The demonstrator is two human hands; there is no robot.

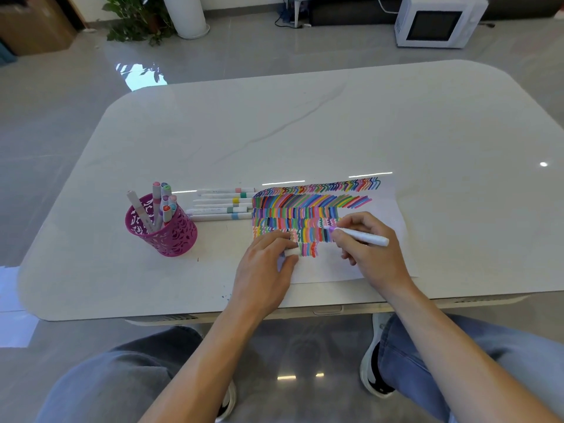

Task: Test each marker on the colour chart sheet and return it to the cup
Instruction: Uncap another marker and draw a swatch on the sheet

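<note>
We locate the right hand (370,251) over the colour chart sheet (393,245). Its fingers (354,219) are curled round a white marker (363,236), holding it in a writing grip. The purple tip touches the sheet among the lower rows of strokes, and the barrel runs from the tip toward 4 o'clock.

We find the left hand (262,270) resting on the sheet at 9 o'clock from the tip. Its thumb and fingers pinch a white cap (291,252).

The magenta cup (171,236) stands upright on the surface (305,123), at 9 o'clock from the sheet and apart from it. It contains several standing markers (156,203). Six loose markers (219,206) lie side by side between cup and sheet, with their ends at the sheet's left edge.
</note>
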